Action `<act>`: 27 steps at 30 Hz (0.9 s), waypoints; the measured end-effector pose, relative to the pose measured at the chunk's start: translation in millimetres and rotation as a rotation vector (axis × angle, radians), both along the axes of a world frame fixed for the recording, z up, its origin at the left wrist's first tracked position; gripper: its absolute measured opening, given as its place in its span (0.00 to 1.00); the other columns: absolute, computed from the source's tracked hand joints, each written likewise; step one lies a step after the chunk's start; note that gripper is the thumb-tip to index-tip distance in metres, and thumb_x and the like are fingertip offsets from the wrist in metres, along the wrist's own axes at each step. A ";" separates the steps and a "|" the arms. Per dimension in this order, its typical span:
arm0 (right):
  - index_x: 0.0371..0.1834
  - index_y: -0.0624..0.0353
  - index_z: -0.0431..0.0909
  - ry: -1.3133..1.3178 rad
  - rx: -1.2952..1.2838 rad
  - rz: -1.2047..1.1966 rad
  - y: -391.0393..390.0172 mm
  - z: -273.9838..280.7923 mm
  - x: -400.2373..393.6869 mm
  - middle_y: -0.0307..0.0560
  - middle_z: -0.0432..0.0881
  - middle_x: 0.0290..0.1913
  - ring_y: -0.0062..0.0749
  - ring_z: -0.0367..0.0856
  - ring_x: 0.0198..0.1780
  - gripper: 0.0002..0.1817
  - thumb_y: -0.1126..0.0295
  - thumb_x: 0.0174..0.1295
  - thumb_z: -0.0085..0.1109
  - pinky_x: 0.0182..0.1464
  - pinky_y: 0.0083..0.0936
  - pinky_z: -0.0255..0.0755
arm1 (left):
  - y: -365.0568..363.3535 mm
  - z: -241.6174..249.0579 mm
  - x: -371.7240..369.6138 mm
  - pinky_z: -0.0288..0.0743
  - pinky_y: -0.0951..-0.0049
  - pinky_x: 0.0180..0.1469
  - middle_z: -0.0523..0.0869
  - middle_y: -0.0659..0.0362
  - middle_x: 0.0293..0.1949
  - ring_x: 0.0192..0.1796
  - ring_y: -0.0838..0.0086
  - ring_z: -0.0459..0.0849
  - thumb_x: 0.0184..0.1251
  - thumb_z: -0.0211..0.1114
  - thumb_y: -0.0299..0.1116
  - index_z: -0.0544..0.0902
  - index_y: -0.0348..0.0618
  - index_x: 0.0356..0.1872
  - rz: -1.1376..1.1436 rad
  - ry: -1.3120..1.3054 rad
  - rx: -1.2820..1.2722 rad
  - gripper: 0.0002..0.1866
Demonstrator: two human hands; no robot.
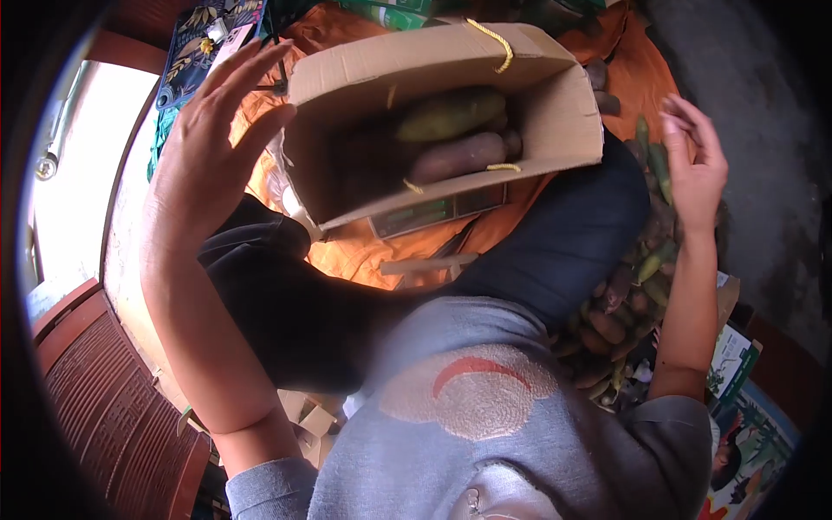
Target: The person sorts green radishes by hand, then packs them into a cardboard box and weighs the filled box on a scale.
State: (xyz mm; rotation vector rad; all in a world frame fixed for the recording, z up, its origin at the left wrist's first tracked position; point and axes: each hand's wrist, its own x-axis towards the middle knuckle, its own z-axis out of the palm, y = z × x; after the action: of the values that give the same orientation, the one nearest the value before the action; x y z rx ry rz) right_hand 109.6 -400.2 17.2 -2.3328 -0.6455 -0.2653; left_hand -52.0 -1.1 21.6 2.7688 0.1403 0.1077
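An open cardboard box (555, 121) with yellow rope handles stands in front of me. Inside lie a long green vegetable (452, 116) and a purplish-brown one (459, 157), with part of another beside them. My left hand (217, 143) is raised near the box's left side, fingers apart and holding nothing. To the right of the box, my right hand (696, 156) is lifted above the loose vegetables, its fingers slightly bent and apart, with nothing in it. A device with a display panel (416, 217) shows partly under the box's near edge.
Orange cloth (347, 262) covers the floor around the box. A pile of green and brown vegetables (611, 325) lies beside my right leg. Carved reddish wooden furniture (130, 407) stands at the lower left. A patterned blue bag (186, 56) is at the upper left.
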 end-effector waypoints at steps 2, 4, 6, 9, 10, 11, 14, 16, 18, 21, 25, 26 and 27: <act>0.50 0.66 0.76 -0.038 0.055 -0.206 -66.3 -2.1 -0.4 0.44 0.82 0.46 0.20 0.80 0.44 0.12 0.76 0.65 0.53 0.49 0.17 0.72 | 5.1 -3.3 -0.2 0.64 0.59 0.66 0.70 0.55 0.65 0.67 0.59 0.68 0.67 0.59 0.39 0.72 0.57 0.63 0.017 0.003 -0.053 0.23; 0.52 0.66 0.76 -0.018 0.060 -0.332 -147.6 -27.2 -5.7 0.44 0.82 0.46 0.20 0.80 0.43 0.13 0.77 0.65 0.52 0.48 0.16 0.72 | 12.1 -10.2 -1.2 0.66 0.62 0.63 0.73 0.55 0.63 0.64 0.59 0.72 0.66 0.60 0.41 0.72 0.55 0.62 -0.028 -0.080 0.050 0.23; 0.53 0.65 0.75 0.145 0.145 -0.396 -219.6 -69.4 -30.7 0.45 0.82 0.45 0.21 0.80 0.40 0.14 0.77 0.65 0.51 0.46 0.15 0.73 | 14.7 -15.4 -1.3 0.66 0.59 0.63 0.73 0.56 0.63 0.65 0.61 0.71 0.67 0.59 0.43 0.72 0.58 0.63 0.038 -0.063 -0.040 0.22; 0.52 0.64 0.74 0.352 0.135 -0.522 -284.7 -148.3 -96.3 0.45 0.82 0.41 0.21 0.79 0.37 0.13 0.78 0.65 0.51 0.43 0.17 0.74 | 16.8 -21.9 1.5 0.65 0.58 0.64 0.73 0.58 0.64 0.67 0.60 0.68 0.69 0.57 0.44 0.72 0.61 0.63 0.058 -0.044 -0.097 0.22; 0.51 0.63 0.75 0.408 0.120 -0.550 -291.5 -173.5 -123.1 0.45 0.82 0.39 0.21 0.79 0.35 0.12 0.77 0.65 0.51 0.41 0.17 0.74 | 16.6 -23.6 3.2 0.65 0.58 0.65 0.73 0.58 0.64 0.68 0.60 0.67 0.69 0.57 0.44 0.72 0.61 0.63 0.070 -0.036 -0.110 0.22; 0.50 0.62 0.76 0.489 0.133 -0.580 -297.9 -202.0 -149.6 0.43 0.82 0.36 0.21 0.78 0.34 0.12 0.80 0.64 0.50 0.39 0.17 0.73 | 19.1 -26.8 6.3 0.64 0.59 0.66 0.72 0.57 0.64 0.68 0.60 0.66 0.69 0.58 0.42 0.72 0.59 0.63 0.088 -0.027 -0.154 0.22; 0.40 0.63 0.80 0.759 0.009 -0.528 -296.7 -285.5 -236.6 0.43 0.82 0.33 0.24 0.79 0.35 0.14 0.84 0.52 0.50 0.39 0.20 0.73 | 38.4 -39.2 14.9 0.62 0.60 0.66 0.72 0.55 0.64 0.68 0.61 0.66 0.68 0.59 0.41 0.72 0.56 0.63 0.066 -0.068 -0.244 0.23; 0.38 0.61 0.80 0.922 -0.548 -0.181 -270.9 -295.5 -278.3 0.46 0.83 0.33 0.31 0.80 0.35 0.10 0.77 0.53 0.51 0.40 0.28 0.72 | 34.2 -34.0 18.3 0.59 0.64 0.68 0.72 0.54 0.64 0.68 0.63 0.66 0.69 0.59 0.40 0.72 0.53 0.63 0.081 -0.099 -0.306 0.22; 0.38 0.56 0.80 1.195 -0.710 -0.169 -227.5 -279.1 -290.3 0.48 0.83 0.38 0.37 0.83 0.39 0.12 0.65 0.59 0.48 0.45 0.31 0.73 | 49.1 -42.9 20.8 0.58 0.66 0.68 0.72 0.54 0.64 0.67 0.65 0.67 0.70 0.56 0.42 0.72 0.48 0.63 0.096 -0.158 -0.399 0.23; 0.41 0.53 0.80 1.037 -0.781 -0.288 -247.0 -325.8 -328.2 0.50 0.83 0.40 0.44 0.83 0.43 0.14 0.61 0.60 0.48 0.48 0.34 0.74 | 58.5 -41.6 18.4 0.55 0.65 0.69 0.71 0.57 0.65 0.67 0.68 0.66 0.70 0.55 0.45 0.71 0.47 0.64 0.084 -0.163 -0.367 0.24; 0.45 0.53 0.79 1.045 -0.528 -0.468 -257.9 -306.2 -290.5 0.53 0.83 0.43 0.50 0.81 0.46 0.15 0.63 0.56 0.53 0.50 0.37 0.74 | 74.4 -49.4 19.0 0.59 0.68 0.68 0.66 0.56 0.67 0.68 0.69 0.65 0.71 0.54 0.36 0.71 0.44 0.63 0.226 -0.182 -0.541 0.21; 0.45 0.54 0.78 1.033 -0.386 -0.582 -275.5 -313.5 -284.7 0.54 0.82 0.44 0.51 0.80 0.47 0.15 0.65 0.54 0.55 0.50 0.38 0.74 | 70.8 -48.2 18.1 0.59 0.68 0.69 0.67 0.55 0.67 0.68 0.69 0.65 0.72 0.53 0.35 0.71 0.44 0.63 0.228 -0.195 -0.489 0.21; 0.44 0.54 0.78 0.895 -0.398 -0.727 -286.6 -308.4 -277.1 0.54 0.82 0.43 0.51 0.80 0.46 0.14 0.67 0.52 0.57 0.49 0.38 0.74 | 73.7 -50.1 18.1 0.59 0.67 0.68 0.68 0.57 0.66 0.68 0.69 0.65 0.71 0.55 0.38 0.71 0.46 0.64 0.277 -0.198 -0.567 0.22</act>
State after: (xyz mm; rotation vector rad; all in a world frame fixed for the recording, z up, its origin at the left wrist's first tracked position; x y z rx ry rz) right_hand -167.5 -686.8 -291.2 -2.6187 0.6455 0.6268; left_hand -33.8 72.6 -28.5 2.1478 0.4292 0.3527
